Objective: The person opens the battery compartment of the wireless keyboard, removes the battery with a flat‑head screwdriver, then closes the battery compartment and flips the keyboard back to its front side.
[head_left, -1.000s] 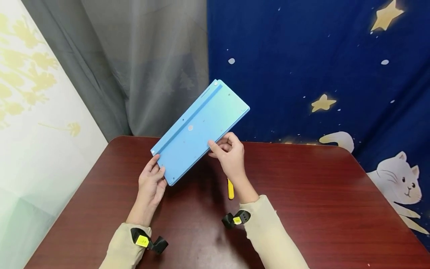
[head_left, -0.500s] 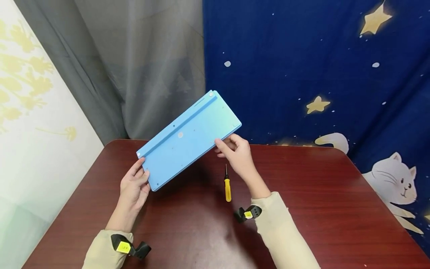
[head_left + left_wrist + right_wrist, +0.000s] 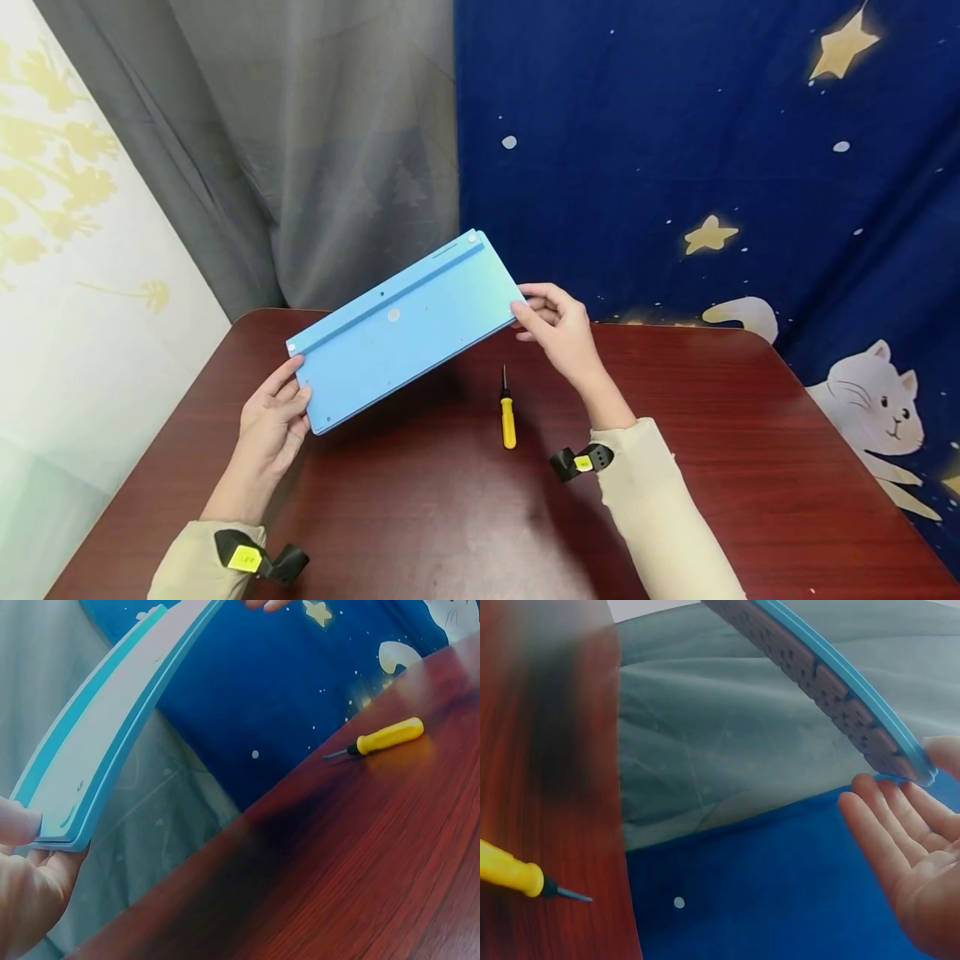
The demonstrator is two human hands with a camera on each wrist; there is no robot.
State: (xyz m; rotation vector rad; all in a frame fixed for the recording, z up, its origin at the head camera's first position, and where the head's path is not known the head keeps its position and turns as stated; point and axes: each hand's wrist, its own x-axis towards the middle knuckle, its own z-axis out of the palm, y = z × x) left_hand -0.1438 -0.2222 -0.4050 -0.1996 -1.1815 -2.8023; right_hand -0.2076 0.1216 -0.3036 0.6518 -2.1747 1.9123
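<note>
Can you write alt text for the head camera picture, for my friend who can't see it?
A person's left hand and right hand hold up a tilted blue keyboard, underside showing. A yellow-handled screwdriver lies on a reddish-brown table. Behind hang a gray curtain and a blue curtain with stars and a cat.

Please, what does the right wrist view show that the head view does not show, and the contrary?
Only the right wrist view shows the keys. Only the head view shows the round white pads, the left hand and the printed cat. Both show the blue keyboard, the right hand, the yellow screwdriver and the table.
</note>
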